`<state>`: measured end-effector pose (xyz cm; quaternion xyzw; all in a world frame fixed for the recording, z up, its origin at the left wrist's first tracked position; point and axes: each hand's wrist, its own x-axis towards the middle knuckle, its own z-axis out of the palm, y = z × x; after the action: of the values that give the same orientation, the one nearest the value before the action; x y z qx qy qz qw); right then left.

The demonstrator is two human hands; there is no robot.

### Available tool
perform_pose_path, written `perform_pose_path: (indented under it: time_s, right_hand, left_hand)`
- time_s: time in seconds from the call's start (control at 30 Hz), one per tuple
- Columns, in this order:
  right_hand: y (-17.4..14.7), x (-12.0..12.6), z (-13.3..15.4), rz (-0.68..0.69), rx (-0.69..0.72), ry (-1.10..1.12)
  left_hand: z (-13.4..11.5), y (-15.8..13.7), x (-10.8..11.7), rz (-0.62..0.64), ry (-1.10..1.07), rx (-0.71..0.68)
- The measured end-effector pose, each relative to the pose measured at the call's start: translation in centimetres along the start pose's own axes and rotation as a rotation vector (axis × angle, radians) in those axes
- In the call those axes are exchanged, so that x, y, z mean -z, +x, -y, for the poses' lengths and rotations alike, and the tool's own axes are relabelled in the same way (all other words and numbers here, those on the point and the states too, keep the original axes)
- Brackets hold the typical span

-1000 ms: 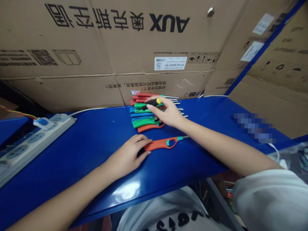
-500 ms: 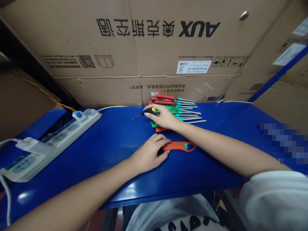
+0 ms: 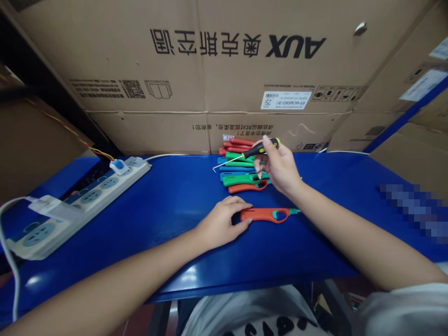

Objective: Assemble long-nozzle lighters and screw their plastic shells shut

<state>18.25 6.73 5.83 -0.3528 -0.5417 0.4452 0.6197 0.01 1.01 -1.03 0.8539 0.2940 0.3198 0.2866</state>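
Low on the blue table, my left hand (image 3: 224,223) grips the butt end of an orange gas lighter (image 3: 263,214) between thumb and fingers. The lighter lies flat, its teal trigger and tip pointing right. Above the row of lighters, my right hand (image 3: 278,165) is closed on the black-and-yellow handle of a hook pick (image 3: 261,148). Its thin metal shaft slants down to the left and ends in a small bent tip. Behind and below that hand lie several red, green, blue and orange lighters (image 3: 241,179) side by side; the hand covers part of their right ends.
A white power strip (image 3: 82,205) with plugs and cables runs along the table's left side. Cardboard (image 3: 175,133) stands upright along the back edge. A blurred, pixelated patch (image 3: 415,210) covers something at the right.
My right hand has moved right and turned, lifting the hook pick so its shaft shows clearly. The left hand stays on the orange lighter, and my view has shifted slightly.
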Motion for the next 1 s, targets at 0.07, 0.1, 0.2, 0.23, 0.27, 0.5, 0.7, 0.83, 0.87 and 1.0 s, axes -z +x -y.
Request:
perform_pose_path:
  time_s: [0.07,0.1,0.2,0.23,0.27,0.5,0.7,0.83,0.87,1.0]
  right_hand:
    - [-0.7,1.0,0.6,-0.017,-0.045,0.074]
    - [-1.0,1.5,0.7,-0.021,-0.071,0.098]
    - [-1.8,2.3,0.6,-0.041,-0.12,0.133]
    - [-2.0,2.5,0.5,-0.052,-0.123,0.137]
    - [-2.2,2.6,0.4,-0.061,-0.121,0.139]
    - [-2.8,2.8,-0.1,-0.052,-0.148,0.149]
    - [-2.8,2.8,0.1,-0.045,-0.176,0.136]
    - [-2.7,2.7,0.3,-0.044,-0.183,0.136]
    - [-2.7,2.7,0.3,-0.042,-0.182,0.139]
    - [-2.6,2.6,0.3,-0.039,-0.177,0.137]
  left_hand:
    - [0.0,0.2,-0.2,-0.023,-0.019,0.019]
    - [0.0,0.2,-0.3,-0.032,-0.026,0.029]
    - [0.0,0.3,-0.4,-0.07,-0.061,0.073]
    - [0.0,0.3,-0.4,-0.09,-0.087,0.092]
    - [-0.1,0.3,-0.4,-0.113,-0.125,0.119]
    - [-1.0,0.2,0.3,-0.325,-0.337,0.268]
    - [-1.7,0.2,0.8,-0.35,-0.307,0.247]
    - [-1.9,0.3,1.1,-0.363,-0.238,0.228]
    - [-1.9,0.3,1.1,-0.359,-0.226,0.219]
    - [-1.9,0.3,1.3,-0.351,-0.206,0.188]
